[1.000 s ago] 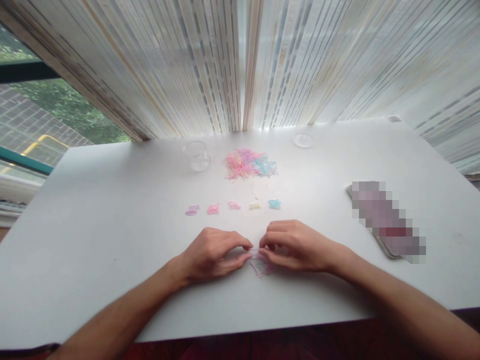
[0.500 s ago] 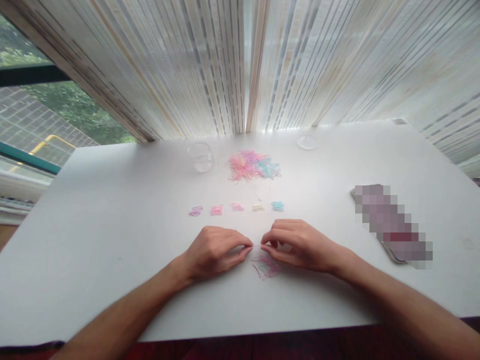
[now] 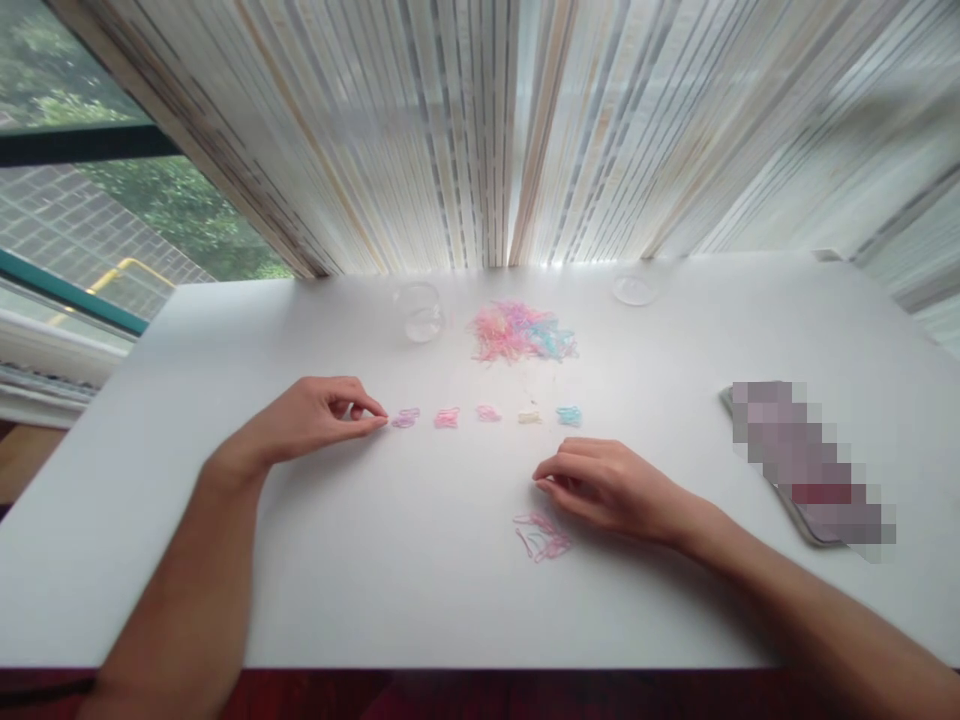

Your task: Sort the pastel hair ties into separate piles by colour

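My left hand (image 3: pixel 322 418) is pinched closed at the left edge of a small pile of purple rubber bands (image 3: pixel 406 418). Anything between its fingertips is too small to make out. To the right of that pile, in one row, lie coral-pink bands (image 3: pixel 447 418), light pink bands (image 3: pixel 488 412), cream bands (image 3: pixel 529 417) and blue bands (image 3: pixel 569 415). My right hand (image 3: pixel 607 485) hovers with thumb and forefinger drawn together; nothing shows between them. Just below it are loose pink and purple bands (image 3: pixel 544 537) on the white table (image 3: pixel 390 580).
Behind the row is a larger mixed heap of colored bands (image 3: pixel 517 332). A clear round container (image 3: pixel 420 312) stands to its left, and a clear lid (image 3: pixel 634 290) lies to its right. A blurred-out phone-like object (image 3: pixel 814 465) rests at the right. Striped curtains (image 3: pixel 420 130) hang along the back.
My hands have parted; a thin band was stretched between their fingertips before. My left hand has moved left and forward to the purple pile. My right hand has stayed near the loose bands.
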Demonstrator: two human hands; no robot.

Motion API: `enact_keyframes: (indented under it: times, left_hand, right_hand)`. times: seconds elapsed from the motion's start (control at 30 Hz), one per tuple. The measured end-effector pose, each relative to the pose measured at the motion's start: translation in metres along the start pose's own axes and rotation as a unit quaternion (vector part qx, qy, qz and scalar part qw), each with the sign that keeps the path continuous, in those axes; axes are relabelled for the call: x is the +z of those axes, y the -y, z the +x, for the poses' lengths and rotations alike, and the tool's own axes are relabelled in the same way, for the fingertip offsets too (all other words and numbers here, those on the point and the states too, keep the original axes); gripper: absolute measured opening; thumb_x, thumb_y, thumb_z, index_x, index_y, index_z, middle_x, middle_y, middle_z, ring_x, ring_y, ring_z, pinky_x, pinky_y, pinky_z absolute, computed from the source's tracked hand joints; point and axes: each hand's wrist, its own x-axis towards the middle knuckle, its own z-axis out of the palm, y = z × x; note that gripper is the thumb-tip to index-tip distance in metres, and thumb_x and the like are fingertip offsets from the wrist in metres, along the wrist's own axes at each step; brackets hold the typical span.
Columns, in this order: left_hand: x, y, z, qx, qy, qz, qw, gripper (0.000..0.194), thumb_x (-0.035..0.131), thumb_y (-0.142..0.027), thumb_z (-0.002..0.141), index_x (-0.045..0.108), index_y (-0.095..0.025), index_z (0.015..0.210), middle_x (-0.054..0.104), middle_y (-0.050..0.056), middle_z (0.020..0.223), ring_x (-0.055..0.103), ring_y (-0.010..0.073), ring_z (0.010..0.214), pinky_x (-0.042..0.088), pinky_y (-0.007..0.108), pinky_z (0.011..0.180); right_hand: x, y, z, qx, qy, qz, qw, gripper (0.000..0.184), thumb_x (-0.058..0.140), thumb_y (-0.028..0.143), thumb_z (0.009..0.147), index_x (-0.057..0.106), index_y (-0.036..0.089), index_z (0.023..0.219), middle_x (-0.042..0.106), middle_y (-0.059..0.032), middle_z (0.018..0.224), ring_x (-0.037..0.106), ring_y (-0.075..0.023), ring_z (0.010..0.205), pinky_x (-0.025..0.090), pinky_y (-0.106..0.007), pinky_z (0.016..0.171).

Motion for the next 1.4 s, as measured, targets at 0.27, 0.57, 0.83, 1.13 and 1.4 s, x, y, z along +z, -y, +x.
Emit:
enact_keyframes:
  times: [0.27,0.57,0.83,1.13,1.4]
  left_hand:
    - [0.007,-0.005,0.001,-0.008,0.045,-0.018,0.999,0.029,0.070,-0.050,0.078,0.081,-0.023,0.083,0.065,0.001,0.073,0.053,0.0132,0.066,0.039,0.021,0.058]
    - [0.008,-0.004,0.000,-0.009,0.033,-0.014,0.999,0.028,0.072,-0.049,0.076,0.079,-0.023,0.081,0.064,0.000,0.070,0.054,0.0134,0.065,0.040,0.021,0.058]
    - [0.006,-0.010,0.000,-0.025,0.051,-0.004,0.998,0.027,0.072,-0.049,0.075,0.079,-0.023,0.079,0.065,0.000,0.072,0.056,0.0140,0.068,0.041,0.022,0.060]
    - [0.012,-0.010,0.000,-0.002,0.050,0.001,0.999,0.025,0.070,-0.046,0.078,0.079,-0.023,0.078,0.065,0.000,0.072,0.057,0.0136,0.066,0.042,0.022,0.059]
    - [0.014,-0.012,0.000,-0.001,0.036,0.005,0.999,0.024,0.070,-0.044,0.078,0.076,-0.020,0.077,0.063,0.000,0.070,0.055,0.0130,0.065,0.042,0.021,0.059]
  right_hand:
    - [0.000,-0.001,0.001,0.013,0.016,0.003,1.000,0.019,0.051,0.017,0.098,0.069,0.017,0.098,0.066,-0.0036,0.077,0.059,-0.0145,0.068,0.044,-0.026,0.064]
    - [-0.001,0.000,0.001,0.011,0.022,0.001,1.000,0.018,0.050,0.017,0.098,0.069,0.018,0.098,0.067,-0.0039,0.078,0.060,-0.0149,0.069,0.044,-0.025,0.064]
    - [-0.001,0.000,0.001,0.018,0.029,0.002,0.999,0.020,0.049,0.018,0.098,0.069,0.019,0.098,0.066,-0.0037,0.078,0.059,-0.0148,0.069,0.045,-0.026,0.064]
    - [-0.001,0.001,0.001,0.020,0.030,0.002,0.999,0.020,0.049,0.018,0.098,0.069,0.018,0.097,0.068,-0.0047,0.080,0.061,-0.0157,0.070,0.046,-0.027,0.065]
    - [-0.001,0.000,0.001,0.024,0.036,0.005,0.999,0.020,0.050,0.018,0.098,0.070,0.018,0.098,0.068,-0.0050,0.081,0.060,-0.0156,0.071,0.046,-0.027,0.065]
